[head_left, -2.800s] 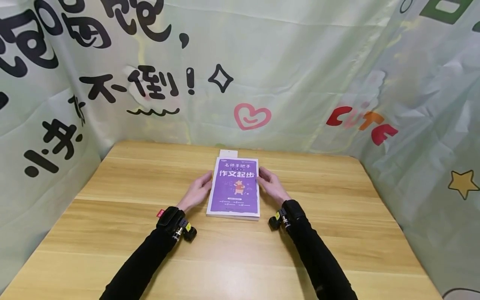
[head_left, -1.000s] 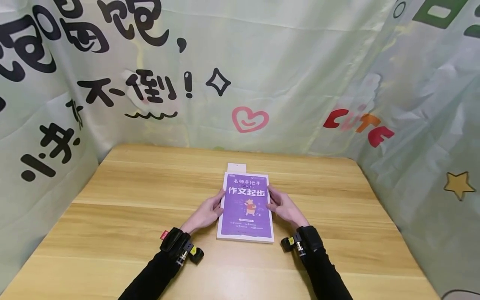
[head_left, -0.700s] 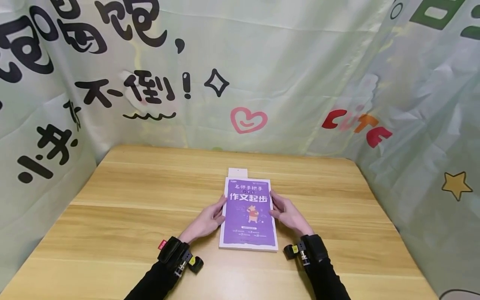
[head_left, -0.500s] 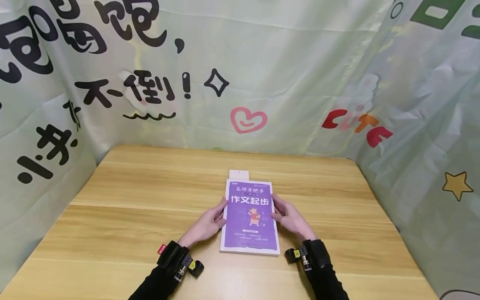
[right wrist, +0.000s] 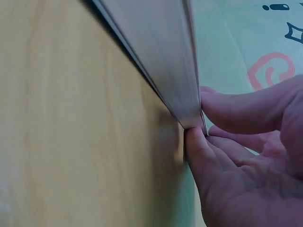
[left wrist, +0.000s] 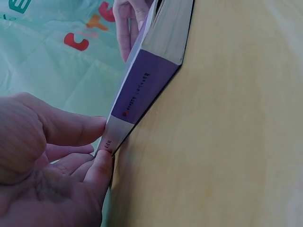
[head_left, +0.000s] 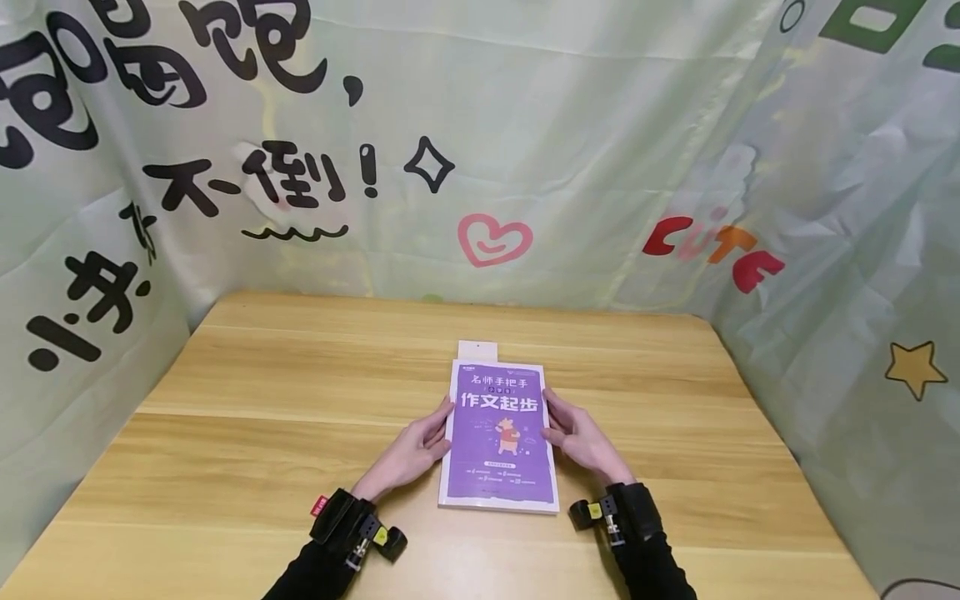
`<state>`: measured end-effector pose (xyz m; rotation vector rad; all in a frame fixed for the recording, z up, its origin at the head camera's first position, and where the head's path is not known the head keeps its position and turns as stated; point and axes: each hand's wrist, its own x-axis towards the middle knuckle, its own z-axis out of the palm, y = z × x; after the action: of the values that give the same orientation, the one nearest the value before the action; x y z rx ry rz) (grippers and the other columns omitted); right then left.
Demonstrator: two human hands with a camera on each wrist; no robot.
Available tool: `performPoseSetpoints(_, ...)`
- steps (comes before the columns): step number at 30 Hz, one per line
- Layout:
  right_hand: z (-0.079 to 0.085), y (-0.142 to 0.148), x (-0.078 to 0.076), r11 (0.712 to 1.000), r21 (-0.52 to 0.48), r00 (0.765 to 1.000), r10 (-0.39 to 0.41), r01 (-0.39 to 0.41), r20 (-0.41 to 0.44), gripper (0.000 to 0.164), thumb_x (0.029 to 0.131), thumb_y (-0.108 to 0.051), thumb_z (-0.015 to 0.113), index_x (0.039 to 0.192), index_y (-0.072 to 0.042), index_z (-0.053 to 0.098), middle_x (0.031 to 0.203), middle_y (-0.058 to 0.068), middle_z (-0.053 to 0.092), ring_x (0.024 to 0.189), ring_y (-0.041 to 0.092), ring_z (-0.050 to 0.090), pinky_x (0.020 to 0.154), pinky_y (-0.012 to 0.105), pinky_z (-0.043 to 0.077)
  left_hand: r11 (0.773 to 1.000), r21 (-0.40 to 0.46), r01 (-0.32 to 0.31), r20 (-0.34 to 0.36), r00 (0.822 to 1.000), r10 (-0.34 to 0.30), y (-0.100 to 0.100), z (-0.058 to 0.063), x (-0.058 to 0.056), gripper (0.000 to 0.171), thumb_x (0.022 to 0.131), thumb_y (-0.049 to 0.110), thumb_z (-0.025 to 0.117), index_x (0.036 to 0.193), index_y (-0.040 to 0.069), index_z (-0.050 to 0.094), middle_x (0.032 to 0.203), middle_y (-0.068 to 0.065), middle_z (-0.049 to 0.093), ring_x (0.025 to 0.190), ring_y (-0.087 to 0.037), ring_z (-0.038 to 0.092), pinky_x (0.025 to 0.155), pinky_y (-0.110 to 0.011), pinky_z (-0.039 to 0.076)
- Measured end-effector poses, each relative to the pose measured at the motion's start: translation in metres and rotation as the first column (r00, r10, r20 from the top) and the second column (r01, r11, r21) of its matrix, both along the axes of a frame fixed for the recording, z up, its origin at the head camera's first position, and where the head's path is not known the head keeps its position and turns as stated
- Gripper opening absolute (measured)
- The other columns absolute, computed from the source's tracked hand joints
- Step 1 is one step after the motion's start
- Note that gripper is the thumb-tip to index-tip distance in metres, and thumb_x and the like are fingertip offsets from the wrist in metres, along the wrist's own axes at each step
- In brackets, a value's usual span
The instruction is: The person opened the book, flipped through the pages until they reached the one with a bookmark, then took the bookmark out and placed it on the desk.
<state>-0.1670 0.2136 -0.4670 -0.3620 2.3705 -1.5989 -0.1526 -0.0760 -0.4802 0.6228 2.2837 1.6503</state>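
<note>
A thick purple book [head_left: 498, 437] with a white border, Chinese lettering and a small cartoon bear lies flat on the wooden table, its title upright to me. My left hand [head_left: 408, 450] holds its left side; in the left wrist view the thumb [left wrist: 75, 128] lies at the cover's edge and a fingertip touches the purple-and-white spine [left wrist: 151, 78]. On the other side my right hand [head_left: 585, 435] grips the page edges [right wrist: 161, 52], thumb at the cover and fingers lower down. From the book's far end sticks out a flat white piece [head_left: 477, 350] with a small dark dot.
The wooden table [head_left: 300, 375] reaches back to a pale green printed cloth [head_left: 600, 142] hanging behind it and along both sides. Black wrist straps with small cameras sit on the left wrist [head_left: 345, 521] and the right wrist [head_left: 633, 508].
Both hands have brought the book nearer to me and slightly right, the white piece coming along. Over the last half second, book and hands have stayed almost still.
</note>
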Motion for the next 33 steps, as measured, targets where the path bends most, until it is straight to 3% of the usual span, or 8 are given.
performPoseSetpoints(8,0.002,0.001,0.000,1.000,0.007,1.000,0.006,-0.006,-0.009,0.068,0.090,0.011,0.050,0.148,0.011,0.014,0.154,0.027,0.012,0.136,0.036,0.024,0.111,0.043,0.027,0.999,0.025,0.019,0.002,1.000,-0.019,-0.002,0.001,0.000,0.062,0.093,-0.007,0.050,0.147,-0.011,0.020,0.154,-0.027,0.008,0.133,-0.036,0.031,0.109,-0.042,0.031)
performPoseSetpoints(22,0.000,0.000,-0.001,1.000,0.010,1.000,0.008,-0.008,0.002,0.069,0.090,0.011,0.050,0.149,0.009,0.013,0.156,0.025,0.011,0.138,0.033,0.023,0.112,0.041,0.026,1.000,0.016,-0.014,-0.014,1.000,0.014,0.000,0.001,0.003,0.061,0.093,-0.007,0.049,0.147,-0.012,0.020,0.154,-0.027,0.010,0.134,-0.037,0.031,0.109,-0.044,0.030)
performPoseSetpoints(28,0.000,0.004,0.004,0.999,-0.021,0.998,0.043,-0.044,-0.054,0.068,0.091,0.010,0.051,0.147,0.013,0.013,0.154,0.029,0.010,0.138,0.035,0.020,0.113,0.043,0.022,0.986,-0.164,-0.040,-0.130,0.991,0.019,0.000,0.007,0.012,0.065,0.095,0.008,0.054,0.149,-0.005,0.022,0.156,-0.021,0.014,0.139,-0.032,0.022,0.114,-0.051,0.023)
performPoseSetpoints(30,0.003,0.005,0.008,0.999,0.007,0.995,0.046,-0.045,-0.085,0.069,0.091,0.006,0.055,0.147,0.013,0.015,0.154,0.029,0.010,0.139,0.035,0.018,0.113,0.046,0.020,0.974,-0.225,-0.033,-0.177,0.984,-0.008,-0.002,0.010,0.016,0.068,0.094,0.014,0.057,0.150,-0.003,0.022,0.157,-0.019,0.013,0.140,-0.033,0.019,0.114,-0.054,0.020)
performPoseSetpoints(33,0.006,0.007,0.015,0.996,0.080,0.989,0.042,-0.031,-0.141,0.072,0.089,-0.001,0.061,0.148,0.010,0.020,0.155,0.027,0.012,0.140,0.035,0.017,0.114,0.052,0.017,0.968,-0.249,-0.005,-0.205,0.978,-0.048,-0.004,0.016,0.021,0.073,0.092,0.019,0.060,0.150,-0.004,0.021,0.157,-0.019,0.012,0.140,-0.033,0.017,0.114,-0.057,0.019)
